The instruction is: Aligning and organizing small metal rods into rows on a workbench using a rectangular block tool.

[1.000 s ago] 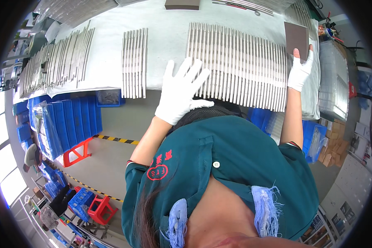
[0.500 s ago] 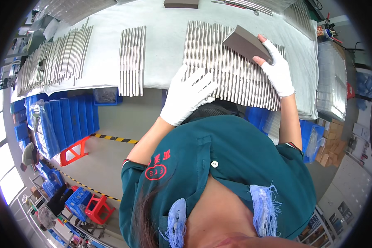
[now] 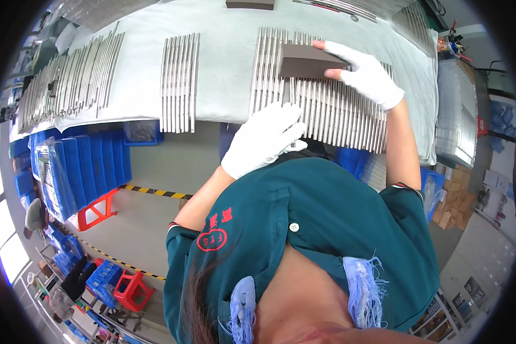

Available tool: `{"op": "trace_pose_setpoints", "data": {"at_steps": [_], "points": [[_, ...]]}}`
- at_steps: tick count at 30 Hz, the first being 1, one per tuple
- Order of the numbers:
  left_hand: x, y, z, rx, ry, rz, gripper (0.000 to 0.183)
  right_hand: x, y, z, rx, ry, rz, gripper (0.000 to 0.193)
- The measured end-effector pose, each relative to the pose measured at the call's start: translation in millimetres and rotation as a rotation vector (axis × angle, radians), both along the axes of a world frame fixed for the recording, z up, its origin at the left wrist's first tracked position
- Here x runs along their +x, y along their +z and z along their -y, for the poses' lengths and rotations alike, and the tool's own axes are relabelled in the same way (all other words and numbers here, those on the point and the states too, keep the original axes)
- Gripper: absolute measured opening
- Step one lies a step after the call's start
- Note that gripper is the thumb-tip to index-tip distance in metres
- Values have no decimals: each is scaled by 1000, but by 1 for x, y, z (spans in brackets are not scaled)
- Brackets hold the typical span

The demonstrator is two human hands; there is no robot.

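A wide row of slim silvery metal rods [image 3: 341,109] lies side by side on the cloth-covered table in front of me. My right hand [image 3: 372,80], in a white glove with bare thumb and fingertip showing, grips the right end of a dark grey-brown block [image 3: 308,61]. The block lies crosswise over the rods' upper part. My left hand [image 3: 264,139], also gloved, has its fingers bent around the near ends of rods at the row's left part; how many is hidden. A narrow gap splits several left-hand rods from the others.
A smaller bundle of rods [image 3: 179,83] and a looser spread of rods [image 3: 74,80] lie to the left. Another dark block [image 3: 250,4] sits at the far edge. Blue crates [image 3: 92,166] stand below the table at left, clear plastic trays [image 3: 457,109] at right.
My right hand has moved the block leftward and turned it level across the rods. My left fingers have gone from spread to bent, and a gap has opened in the row.
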State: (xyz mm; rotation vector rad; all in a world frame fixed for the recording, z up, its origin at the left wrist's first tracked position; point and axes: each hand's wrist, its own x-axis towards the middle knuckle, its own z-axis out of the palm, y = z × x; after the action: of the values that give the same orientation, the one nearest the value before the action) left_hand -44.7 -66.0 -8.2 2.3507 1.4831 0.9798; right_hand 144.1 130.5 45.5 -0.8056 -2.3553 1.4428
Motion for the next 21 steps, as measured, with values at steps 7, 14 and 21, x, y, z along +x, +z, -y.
{"op": "trace_pose_setpoints", "data": {"at_steps": [7,14,21], "points": [[0,-1,-2,-75,-23,-18,38,-14,-6,20,237,-50,16,50],[3,-4,-2,8,9,72,39,5,-6,6,52,-78,41,52],[3,-6,-4,21,-3,92,39,34,-11,-3,131,-116,77,55]]}}
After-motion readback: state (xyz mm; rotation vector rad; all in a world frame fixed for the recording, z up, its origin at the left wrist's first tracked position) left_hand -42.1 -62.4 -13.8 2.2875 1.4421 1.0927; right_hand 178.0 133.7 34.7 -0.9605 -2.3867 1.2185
